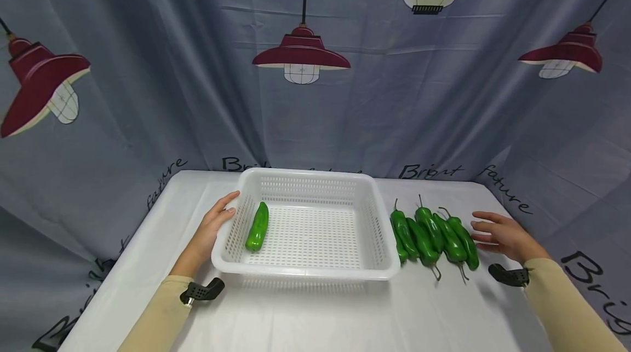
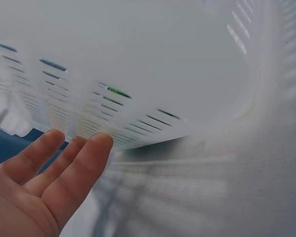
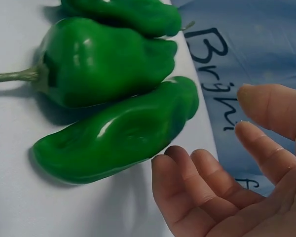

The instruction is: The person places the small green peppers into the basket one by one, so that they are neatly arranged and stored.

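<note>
A white perforated basket (image 1: 305, 272) stands in the middle of the table, with one green pepper (image 1: 257, 227) lying inside near its left wall. My left hand (image 1: 211, 226) is at the basket's left side, its fingers against the slotted wall (image 2: 64, 111) in the left wrist view. To the right of the basket, several green peppers (image 1: 452, 242) lie side by side in a row. My right hand (image 1: 505, 236) is just right of the outermost pepper (image 3: 118, 133), fingers spread and relaxed with nothing between them. In the right wrist view its fingertips come close to that pepper's side.
A white cloth covers the table (image 1: 305, 322). Behind it and at both sides hangs a grey-blue curtain (image 1: 197, 94) printed with lamps and lettering. Both wrists wear black straps with cameras (image 1: 508, 275).
</note>
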Action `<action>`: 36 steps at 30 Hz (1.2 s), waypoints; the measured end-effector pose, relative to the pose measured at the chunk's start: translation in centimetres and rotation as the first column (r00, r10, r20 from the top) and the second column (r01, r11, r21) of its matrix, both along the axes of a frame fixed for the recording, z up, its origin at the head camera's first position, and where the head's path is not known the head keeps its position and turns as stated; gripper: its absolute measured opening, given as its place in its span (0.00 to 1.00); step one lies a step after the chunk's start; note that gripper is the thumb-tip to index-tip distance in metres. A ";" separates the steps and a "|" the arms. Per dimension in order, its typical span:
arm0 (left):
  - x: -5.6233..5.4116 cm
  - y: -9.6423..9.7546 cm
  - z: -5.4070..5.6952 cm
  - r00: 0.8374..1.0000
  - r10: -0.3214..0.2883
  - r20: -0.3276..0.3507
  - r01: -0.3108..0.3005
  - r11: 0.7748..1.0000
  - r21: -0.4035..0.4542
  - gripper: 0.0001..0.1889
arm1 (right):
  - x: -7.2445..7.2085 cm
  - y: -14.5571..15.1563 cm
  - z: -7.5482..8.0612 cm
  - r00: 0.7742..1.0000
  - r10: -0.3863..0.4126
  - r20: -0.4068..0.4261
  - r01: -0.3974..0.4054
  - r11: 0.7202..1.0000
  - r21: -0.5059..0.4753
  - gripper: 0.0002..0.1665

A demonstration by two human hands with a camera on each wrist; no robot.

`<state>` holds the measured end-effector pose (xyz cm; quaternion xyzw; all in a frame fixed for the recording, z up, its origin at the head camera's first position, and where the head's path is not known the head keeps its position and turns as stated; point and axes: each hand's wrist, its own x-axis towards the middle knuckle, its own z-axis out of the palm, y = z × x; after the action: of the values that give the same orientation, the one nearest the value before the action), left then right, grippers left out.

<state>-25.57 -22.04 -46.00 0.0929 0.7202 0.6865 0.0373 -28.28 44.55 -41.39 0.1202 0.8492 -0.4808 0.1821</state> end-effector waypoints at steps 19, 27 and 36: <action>-0.1 0.0 -0.3 1.000 -0.002 -0.016 0.002 1.000 0.001 0.28 | 0.3 0.3 -3.0 0.997 0.047 -0.068 -0.043 0.998 0.056 0.36; -0.1 0.0 -0.2 1.000 -0.003 -0.010 0.003 1.000 0.005 0.28 | 0.2 -0.5 -3.1 0.993 0.086 -0.076 -0.078 0.991 0.112 0.37; -0.1 0.1 -0.1 1.000 0.004 -0.009 -0.004 1.000 0.000 0.29 | -0.2 -1.4 -2.8 0.987 0.123 -0.103 -0.098 0.970 0.222 0.37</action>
<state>-25.69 -21.96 -46.10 0.0946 0.7205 0.6862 0.0329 -28.48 43.11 -44.22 0.0636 0.9109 -0.3810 0.1449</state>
